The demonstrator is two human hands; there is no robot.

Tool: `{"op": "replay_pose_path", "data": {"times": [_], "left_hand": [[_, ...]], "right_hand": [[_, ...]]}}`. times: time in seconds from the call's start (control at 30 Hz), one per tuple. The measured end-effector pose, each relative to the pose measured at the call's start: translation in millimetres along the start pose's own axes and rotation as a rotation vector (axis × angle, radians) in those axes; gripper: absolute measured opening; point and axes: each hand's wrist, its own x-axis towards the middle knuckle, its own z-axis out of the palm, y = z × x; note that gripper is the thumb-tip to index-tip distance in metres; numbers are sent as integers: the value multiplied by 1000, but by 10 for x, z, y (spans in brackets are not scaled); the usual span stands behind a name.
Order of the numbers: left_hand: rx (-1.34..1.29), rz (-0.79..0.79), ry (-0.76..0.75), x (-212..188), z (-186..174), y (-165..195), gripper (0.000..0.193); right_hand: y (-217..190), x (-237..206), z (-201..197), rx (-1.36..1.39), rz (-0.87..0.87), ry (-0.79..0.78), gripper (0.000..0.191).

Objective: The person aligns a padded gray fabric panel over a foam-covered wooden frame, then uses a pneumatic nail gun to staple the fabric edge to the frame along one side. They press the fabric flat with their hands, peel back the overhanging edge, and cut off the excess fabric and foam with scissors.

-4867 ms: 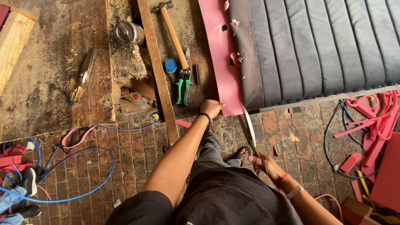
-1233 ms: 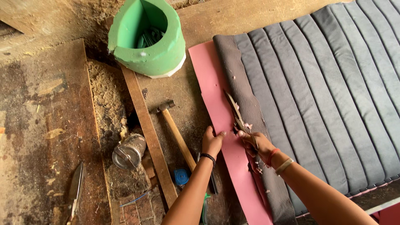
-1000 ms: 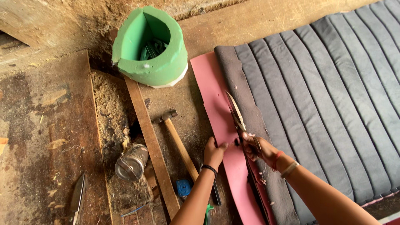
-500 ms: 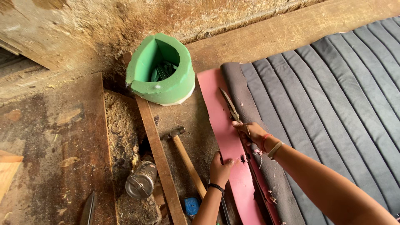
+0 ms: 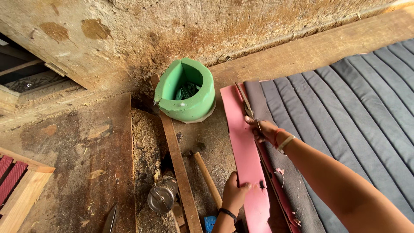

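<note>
A long pink strip [image 5: 243,146] lies along the left edge of a dark quilted cushion [image 5: 345,116]. My right hand [image 5: 263,129] grips a pair of scissors [image 5: 245,101] whose blades point away from me along the seam between strip and cushion. My left hand [image 5: 235,194] presses flat on the near part of the pink strip, fingers over its left edge. A wooden-handled hammer [image 5: 206,174] lies just left of that hand.
A green plastic tub [image 5: 186,92] holding small dark items stands at the far end. A long wooden batten [image 5: 179,168] runs toward me. A metal can [image 5: 162,194] lies near it, a blade [image 5: 110,219] at the bottom edge. A timber plank [image 5: 310,47] borders the cushion.
My right hand with the scissors has travelled farther along the pink strip's edge, away from me. My left hand stayed pressing the strip nearer to me. The view has tilted up toward the wall.
</note>
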Motion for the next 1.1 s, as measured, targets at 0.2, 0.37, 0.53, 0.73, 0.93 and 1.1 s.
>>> {"op": "replay_pose_path", "data": {"times": [0.2,0.37,0.53,0.73,0.93,1.1], "left_hand": [[-163,21,139,-312,-263,63,21],[-69,115,251,-527,-296,148,23],[-14,367,220,-704,188,391,28],[-51,561,-137,-1341,1623,903,25],[-25,622,-451,-2782,3674,806,31],[220,609,-747,-3345,4286,481,38]], "right_hand": [[-175,-366,7,-180,-280,81,42],[442,-1376,-271,-67,-250,52,49],[1405,-2659,-846,-71,-171,179,50],[2532,-4146,-1622,205,-201,328,43],[3315,-5075,-2482,420,-625,402,34],[4074,-5763,-3206,631,-629,672,14]]}}
